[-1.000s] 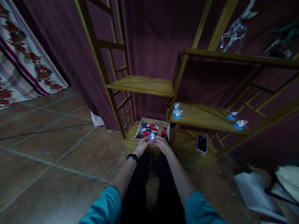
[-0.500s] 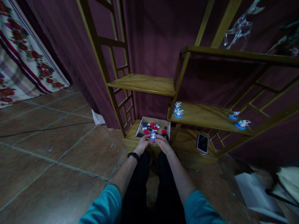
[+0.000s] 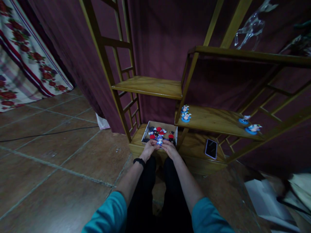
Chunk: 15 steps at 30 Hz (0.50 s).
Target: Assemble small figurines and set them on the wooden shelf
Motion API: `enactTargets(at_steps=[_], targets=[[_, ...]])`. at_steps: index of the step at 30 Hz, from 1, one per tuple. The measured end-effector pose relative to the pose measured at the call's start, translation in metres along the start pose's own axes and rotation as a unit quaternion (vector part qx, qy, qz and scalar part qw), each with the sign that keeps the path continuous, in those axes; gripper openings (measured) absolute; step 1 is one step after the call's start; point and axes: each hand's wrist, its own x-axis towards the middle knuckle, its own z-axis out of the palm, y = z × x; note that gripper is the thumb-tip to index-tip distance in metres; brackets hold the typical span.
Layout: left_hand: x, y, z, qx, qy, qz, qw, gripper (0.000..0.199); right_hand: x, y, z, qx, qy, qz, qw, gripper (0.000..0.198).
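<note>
From the head view, the left hand [image 3: 149, 149] and the right hand [image 3: 169, 149] meet at the near edge of a shallow box [image 3: 164, 125], with a small white and blue-purple figurine [image 3: 159, 140] between them. The grip of each hand is narrow, the fingertips holding the figurine from its left and right sides low down; it is upright, facing the person. Whether its base touches the box cannot be told. A dark band [image 3: 139, 161] circles the left wrist.

Inside the box lies a jumble of small pieces [image 3: 159, 130], red, black, white and blue, too small to make out singly. The box sits at the left on the low board of a wooden shelf unit [image 3: 150, 85]. Farther right on that board lies a phone [image 3: 211, 149] with a dark screen and a pale purple edge.

On the middle shelf [image 3: 213, 119], two figurines on blue bases [image 3: 186, 117] stand near each other at the left end, and two more blue-based figurines [image 3: 253, 129] at the right end. Above, a clear animal ornament [image 3: 250, 30] stands on the upper shelf [image 3: 243, 54]. A dark reddish curtain [image 3: 157, 48] hangs behind.
</note>
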Motion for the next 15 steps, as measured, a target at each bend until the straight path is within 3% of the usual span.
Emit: enactTargets(at_steps=[8, 15], targets=[[-0.0011, 0.0004, 0.0010, 0.011, 0.009, 0.009, 1.000, 0.031, 0.0010, 0.0017, -0.0010, 0.002, 0.006, 0.001, 1.000, 0.024], [0.0009, -0.0008, 0.0005, 0.009, 0.004, 0.011, 1.000, 0.037, 0.0015, 0.0005, -0.0010, -0.001, 0.002, 0.004, 1.000, 0.023]])
